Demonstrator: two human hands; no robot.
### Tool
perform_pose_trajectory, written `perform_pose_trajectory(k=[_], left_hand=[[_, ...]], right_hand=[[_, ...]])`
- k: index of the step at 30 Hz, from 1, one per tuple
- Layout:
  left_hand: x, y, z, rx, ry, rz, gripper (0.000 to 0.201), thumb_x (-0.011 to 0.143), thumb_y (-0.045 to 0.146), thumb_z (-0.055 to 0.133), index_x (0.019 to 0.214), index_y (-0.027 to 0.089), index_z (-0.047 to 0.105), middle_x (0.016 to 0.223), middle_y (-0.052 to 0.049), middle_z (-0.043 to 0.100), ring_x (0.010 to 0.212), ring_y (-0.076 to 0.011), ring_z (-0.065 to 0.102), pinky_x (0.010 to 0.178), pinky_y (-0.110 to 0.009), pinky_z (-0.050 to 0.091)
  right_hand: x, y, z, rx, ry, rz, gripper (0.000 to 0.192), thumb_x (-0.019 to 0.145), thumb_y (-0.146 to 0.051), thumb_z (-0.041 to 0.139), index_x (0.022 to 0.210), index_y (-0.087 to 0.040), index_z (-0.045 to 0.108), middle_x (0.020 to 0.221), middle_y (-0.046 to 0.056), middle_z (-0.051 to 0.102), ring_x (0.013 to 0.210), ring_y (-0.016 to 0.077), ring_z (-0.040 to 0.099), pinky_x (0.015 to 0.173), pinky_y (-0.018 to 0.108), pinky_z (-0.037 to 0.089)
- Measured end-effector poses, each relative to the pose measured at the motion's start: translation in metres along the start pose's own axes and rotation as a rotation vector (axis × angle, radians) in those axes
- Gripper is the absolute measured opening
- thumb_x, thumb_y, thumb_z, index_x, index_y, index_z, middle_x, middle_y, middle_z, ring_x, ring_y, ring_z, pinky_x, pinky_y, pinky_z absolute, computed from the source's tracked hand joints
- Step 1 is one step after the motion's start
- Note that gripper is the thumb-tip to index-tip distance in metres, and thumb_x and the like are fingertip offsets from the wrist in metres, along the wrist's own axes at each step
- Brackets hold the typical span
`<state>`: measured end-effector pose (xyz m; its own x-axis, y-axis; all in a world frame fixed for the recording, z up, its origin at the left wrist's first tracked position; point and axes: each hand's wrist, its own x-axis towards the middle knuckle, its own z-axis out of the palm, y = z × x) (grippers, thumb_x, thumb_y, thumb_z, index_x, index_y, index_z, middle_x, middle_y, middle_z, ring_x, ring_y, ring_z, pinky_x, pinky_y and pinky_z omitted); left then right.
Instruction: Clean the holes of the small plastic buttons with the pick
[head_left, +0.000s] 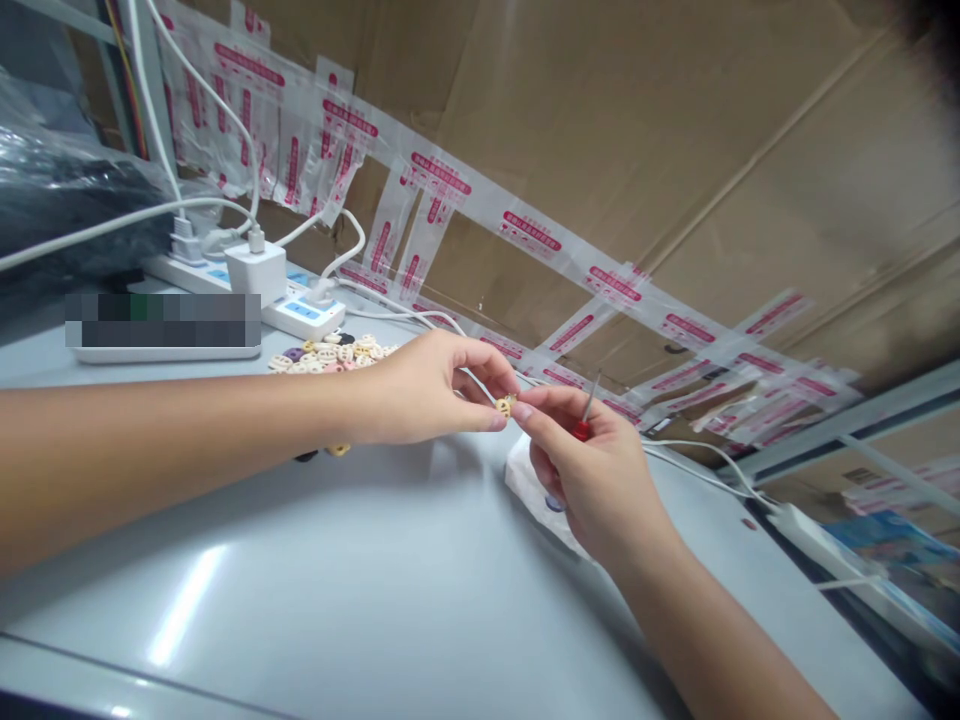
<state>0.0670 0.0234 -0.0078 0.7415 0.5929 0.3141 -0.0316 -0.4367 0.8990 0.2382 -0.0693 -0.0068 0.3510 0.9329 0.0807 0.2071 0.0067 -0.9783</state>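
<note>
Left hand point(431, 385) and right hand point(592, 470) meet over the middle of the grey desk point(360, 590). Landmark: the small yellowish bead point(504, 405).

Left hand comes in from the left of the bead, fingers narrowed to a pinch, thumb and forefinger tips touching the bead. A thin white cord point(480, 384) runs from the bead back under the left fingers.

Right hand is just right of the bead, fingers curled shut. Its forefinger tip touches the bead from the right. It also grips a thin metal pin tool point(590, 400) with a red base, pin pointing up and tilted slightly right, just right of the bead.

Under the right hand, below-right of the bead, a white cloth or paper piece point(525, 480) lies on the desk, partly hidden.

Up-left of the bead, near: a pile of loose beads point(330, 353), cream, pink, purple, on the desk. A couple of stray beads lie under the left wrist, left of the held bead; one yellow, one dark.

Further up-left, well apart from the bead: white power strip point(300, 315) with a white charger point(255, 272) plugged in, white cables going up. A black plastic-wrapped bundle point(67, 200) is far left.

Behind the bead: cardboard wall point(600, 130) with clear tape strips point(532, 232) printed in red. Right of the bead, a white cable point(705, 455) runs along the desk edge.
</note>
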Motion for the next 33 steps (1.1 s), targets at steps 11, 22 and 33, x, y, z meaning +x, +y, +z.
perform_pose_trajectory(k=[11, 22, 33], left_hand=[[-0.0013, 0.0021, -0.0015, 0.269, 0.038, 0.197, 0.018, 0.084, 0.027, 0.07, 0.098, 0.017, 0.073, 0.079, 0.001, 0.072, 0.073, -0.011, 0.066, 0.068, -0.022, 0.053], [-0.0033, -0.0004, 0.0028, 0.297, 0.054, 0.33, 0.019, 0.087, 0.021, 0.065, 0.103, 0.014, 0.072, 0.088, -0.003, 0.075, 0.079, -0.0123, 0.067, 0.067, -0.02, 0.055], [-0.0037, 0.0018, 0.002, 0.268, 0.005, 0.299, 0.015, 0.086, 0.02, 0.065, 0.098, 0.013, 0.072, 0.087, -0.003, 0.075, 0.079, -0.0127, 0.068, 0.068, -0.022, 0.056]], right_hand=[[0.0017, -0.002, -0.0022, 0.044, -0.07, 0.067, 0.043, 0.066, -0.048, 0.087, 0.092, -0.02, 0.067, 0.042, -0.007, 0.049, 0.036, 0.0057, 0.033, 0.032, 0.014, 0.021], [-0.0006, -0.0082, -0.0043, 0.049, -0.061, 0.018, 0.04, 0.066, -0.042, 0.088, 0.089, -0.02, 0.064, 0.05, -0.008, 0.05, 0.038, 0.0053, 0.039, 0.031, 0.013, 0.023], [0.0004, -0.0093, -0.009, 0.026, -0.105, 0.009, 0.041, 0.066, -0.038, 0.089, 0.087, -0.022, 0.058, 0.061, -0.01, 0.051, 0.037, 0.004, 0.04, 0.029, 0.014, 0.023]])
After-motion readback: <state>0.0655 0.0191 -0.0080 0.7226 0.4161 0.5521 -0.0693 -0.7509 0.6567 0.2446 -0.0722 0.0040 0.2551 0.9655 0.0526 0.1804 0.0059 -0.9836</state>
